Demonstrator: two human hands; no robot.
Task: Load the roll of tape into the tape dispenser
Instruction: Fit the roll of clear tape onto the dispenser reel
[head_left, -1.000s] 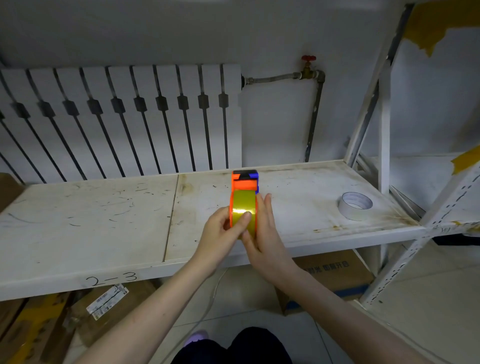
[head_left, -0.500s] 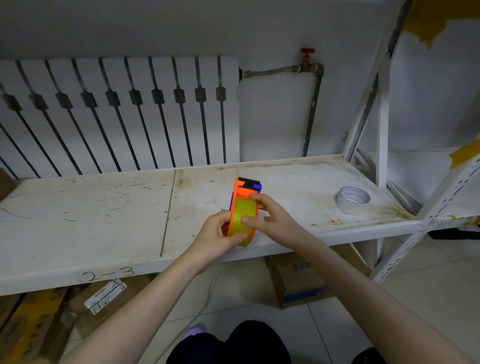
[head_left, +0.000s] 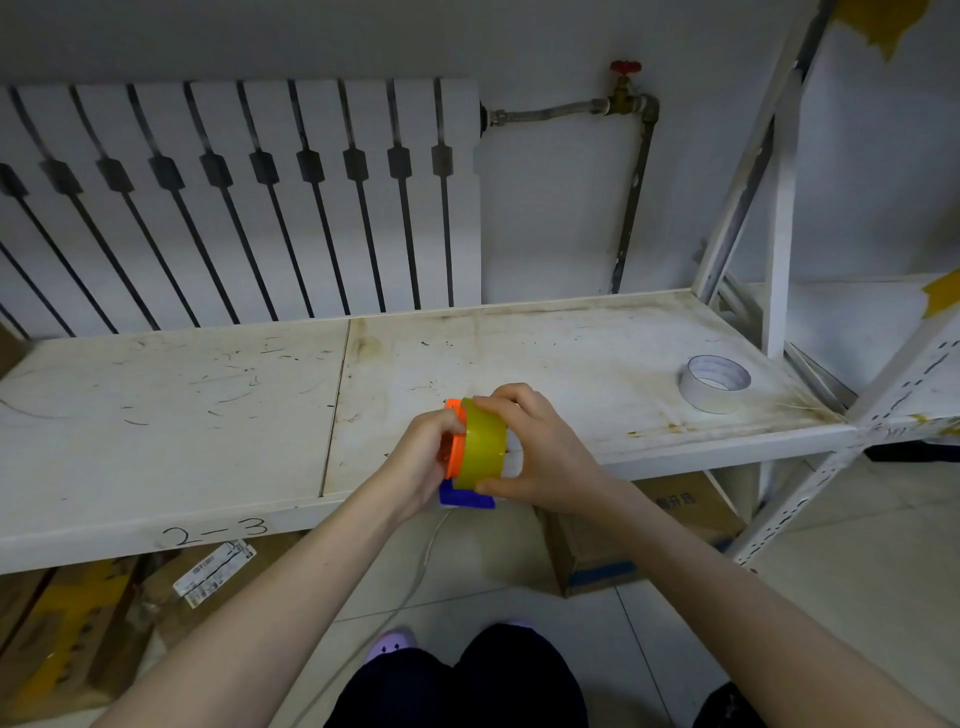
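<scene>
Both hands meet at the front edge of the shelf (head_left: 208, 415): the left hand (head_left: 422, 460) grips the orange tape dispenser (head_left: 454, 441), and the right hand (head_left: 540, 449) curls around the yellow roll of tape (head_left: 485, 441), pressed against the dispenser's side between them. I think the roll is being fitted on; next comes a straight, firm push.
</scene>
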